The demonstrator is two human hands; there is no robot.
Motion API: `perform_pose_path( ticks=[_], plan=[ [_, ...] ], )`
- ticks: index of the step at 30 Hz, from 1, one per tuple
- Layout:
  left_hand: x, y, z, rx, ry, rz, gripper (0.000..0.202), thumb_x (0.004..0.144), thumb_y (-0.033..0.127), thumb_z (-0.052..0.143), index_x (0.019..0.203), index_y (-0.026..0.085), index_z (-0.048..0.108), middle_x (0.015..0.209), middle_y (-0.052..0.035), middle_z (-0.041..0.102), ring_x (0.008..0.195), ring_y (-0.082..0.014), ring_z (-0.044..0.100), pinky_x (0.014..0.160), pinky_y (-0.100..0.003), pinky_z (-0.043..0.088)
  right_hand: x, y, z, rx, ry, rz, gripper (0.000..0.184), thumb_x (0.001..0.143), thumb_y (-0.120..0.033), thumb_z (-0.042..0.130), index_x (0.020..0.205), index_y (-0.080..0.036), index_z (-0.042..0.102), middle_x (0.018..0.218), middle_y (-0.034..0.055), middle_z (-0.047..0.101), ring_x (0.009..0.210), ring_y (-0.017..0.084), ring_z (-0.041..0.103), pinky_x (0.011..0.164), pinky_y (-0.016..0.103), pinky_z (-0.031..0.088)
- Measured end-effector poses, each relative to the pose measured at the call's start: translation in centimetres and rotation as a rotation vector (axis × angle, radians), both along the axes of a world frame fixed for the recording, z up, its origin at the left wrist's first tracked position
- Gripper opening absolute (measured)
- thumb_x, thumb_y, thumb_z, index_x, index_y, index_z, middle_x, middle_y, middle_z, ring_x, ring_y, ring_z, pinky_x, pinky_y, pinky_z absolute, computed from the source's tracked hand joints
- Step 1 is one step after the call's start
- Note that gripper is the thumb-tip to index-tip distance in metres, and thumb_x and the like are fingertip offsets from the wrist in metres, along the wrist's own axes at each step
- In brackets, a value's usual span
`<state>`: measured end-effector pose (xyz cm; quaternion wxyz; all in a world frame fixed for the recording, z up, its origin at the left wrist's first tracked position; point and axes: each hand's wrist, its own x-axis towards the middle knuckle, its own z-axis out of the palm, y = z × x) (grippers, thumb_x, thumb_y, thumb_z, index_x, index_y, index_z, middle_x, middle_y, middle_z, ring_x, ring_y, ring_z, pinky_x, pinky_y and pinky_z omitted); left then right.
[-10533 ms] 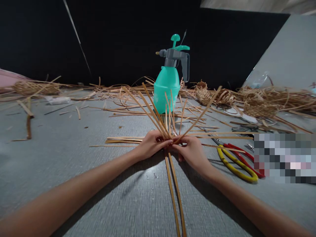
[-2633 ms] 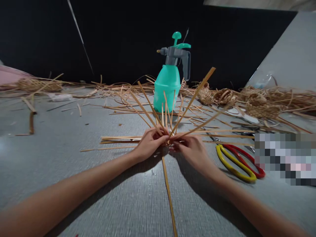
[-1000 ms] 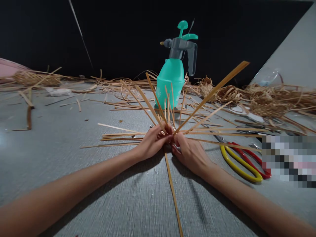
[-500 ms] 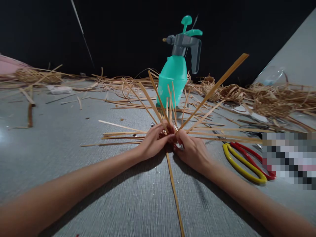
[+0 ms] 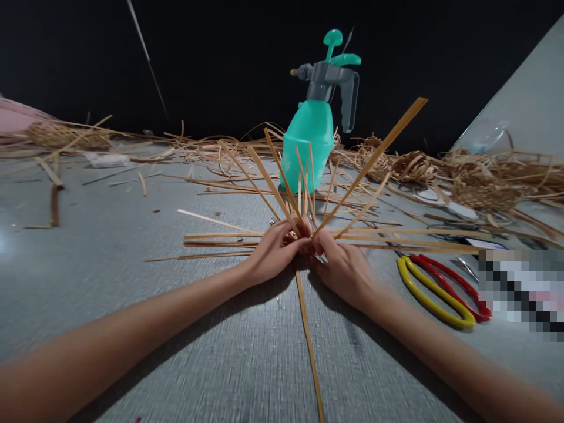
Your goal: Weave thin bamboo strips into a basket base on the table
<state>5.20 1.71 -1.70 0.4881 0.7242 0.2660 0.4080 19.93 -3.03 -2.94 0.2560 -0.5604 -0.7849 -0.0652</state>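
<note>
Both my hands meet at the middle of a fan of thin bamboo strips (image 5: 264,182) on the grey table (image 5: 110,276). My left hand (image 5: 273,255) is closed, its fingers pinching the crossing point of the strips. My right hand (image 5: 341,267) is closed on the same point from the right side. Strips spread out flat to the left and right and rise up and away from the hands. One long strip (image 5: 374,155) sticks up to the right. A single strip (image 5: 308,346) runs along the table toward me.
A teal spray bottle (image 5: 312,135) with a grey trigger stands just behind the strips. Cutters with red and yellow handles (image 5: 436,288) lie to the right of my right hand. Loose bamboo scraps and small woven pieces (image 5: 409,167) litter the far edge of the table.
Of the two strips that ran toward me, one remains; a long strip now sticks up to the right. In the last second both hands stayed pinched at the centre; that strip dipped slightly.
</note>
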Motion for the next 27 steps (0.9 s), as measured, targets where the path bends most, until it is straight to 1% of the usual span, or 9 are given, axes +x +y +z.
perform_pose_path(
  ticks=[4, 6, 9, 12, 16, 19, 21, 24, 27],
  plan=[
    [0.0, 0.1, -0.1, -0.046, -0.020, 0.006, 0.004, 0.081, 0.015, 0.054, 0.077, 0.014, 0.054, 0.070, -0.0012, 0.056, 0.064, -0.0114, 0.056, 0.059, -0.023, 0.046, 0.0, -0.5, 0.9, -0.059, 0.046, 0.018, 0.009, 0.079, -0.021, 0.043, 0.087, -0.020, 0.047, 0.070, 0.0039, 0.064, 0.052, 0.017, 0.055, 0.046, 0.025, 0.026],
    [0.0, 0.2, -0.3, -0.046, -0.023, 0.019, 0.003, 0.080, 0.015, 0.055, 0.077, 0.015, 0.054, 0.069, -0.0008, 0.056, 0.064, -0.0115, 0.056, 0.059, -0.023, 0.045, 0.0, -0.8, 1.4, -0.087, 0.081, 0.040, 0.008, 0.082, -0.018, 0.040, 0.087, -0.020, 0.047, 0.074, 0.0048, 0.065, 0.056, 0.017, 0.058, 0.047, 0.026, 0.030],
    [0.0, 0.3, -0.4, -0.033, -0.020, 0.024, 0.003, 0.079, 0.015, 0.056, 0.077, 0.015, 0.055, 0.070, -0.0008, 0.057, 0.066, -0.0118, 0.056, 0.061, -0.024, 0.045, 0.1, -1.1, 1.7, -0.092, 0.097, 0.030, 0.015, 0.080, -0.012, 0.036, 0.085, -0.021, 0.047, 0.069, 0.0043, 0.063, 0.057, 0.018, 0.059, 0.048, 0.026, 0.032],
    [0.0, 0.4, -0.6, -0.053, -0.019, -0.004, 0.003, 0.080, 0.014, 0.055, 0.077, 0.015, 0.054, 0.070, -0.0012, 0.057, 0.067, -0.0122, 0.056, 0.062, -0.024, 0.045, 0.3, -1.1, 1.6, -0.069, 0.088, -0.007, 0.020, 0.078, -0.009, 0.036, 0.087, -0.022, 0.049, 0.067, 0.0034, 0.063, 0.056, 0.019, 0.059, 0.048, 0.026, 0.033],
    [0.0, 0.3, -0.8, -0.093, -0.054, -0.030, 0.005, 0.079, 0.011, 0.053, 0.078, 0.016, 0.052, 0.071, -0.0008, 0.057, 0.068, -0.0126, 0.056, 0.064, -0.025, 0.045, 0.7, -1.1, 0.9, -0.062, 0.033, -0.016, 0.021, 0.080, -0.011, 0.037, 0.090, -0.022, 0.052, 0.066, 0.0035, 0.062, 0.053, 0.019, 0.057, 0.047, 0.027, 0.033],
    [0.0, 0.4, -0.9, -0.087, -0.050, -0.018, 0.005, 0.079, 0.012, 0.053, 0.077, 0.016, 0.053, 0.071, -0.0002, 0.056, 0.067, -0.0122, 0.055, 0.062, -0.024, 0.045, 0.9, -1.2, 0.7, -0.012, 0.011, -0.006, 0.019, 0.084, -0.016, 0.037, 0.088, -0.020, 0.056, 0.066, 0.0042, 0.062, 0.054, 0.018, 0.057, 0.048, 0.027, 0.035],
    [0.0, 0.4, -0.8, -0.060, -0.042, 0.006, 0.004, 0.078, 0.013, 0.055, 0.076, 0.016, 0.054, 0.069, 0.0000, 0.056, 0.065, -0.0118, 0.055, 0.060, -0.023, 0.044, 0.9, -1.4, 0.9, 0.058, 0.004, 0.007, 0.020, 0.086, -0.019, 0.040, 0.088, -0.020, 0.059, 0.076, 0.0060, 0.064, 0.056, 0.017, 0.058, 0.049, 0.027, 0.037],
    [0.1, 0.4, -0.5, 0.007, -0.016, 0.045, 0.004, 0.078, 0.015, 0.056, 0.075, 0.016, 0.057, 0.069, -0.0006, 0.057, 0.064, -0.0115, 0.054, 0.059, -0.023, 0.044, 0.5, -1.5, 1.3, 0.183, 0.012, 0.038, 0.025, 0.085, -0.016, 0.041, 0.100, -0.021, 0.061, 0.097, 0.0080, 0.063, 0.063, 0.016, 0.059, 0.051, 0.027, 0.041],
    [0.1, 0.6, -0.5, 0.059, 0.016, 0.073, 0.004, 0.078, 0.017, 0.058, 0.074, 0.015, 0.058, 0.070, -0.0015, 0.058, 0.065, -0.0121, 0.055, 0.060, -0.024, 0.044, 0.0, -1.1, 1.6, 0.202, 0.067, 0.011, 0.028, 0.085, -0.014, 0.040, 0.102, -0.019, 0.061, 0.102, 0.0099, 0.061, 0.067, 0.017, 0.059, 0.052, 0.027, 0.042]
  ],
)
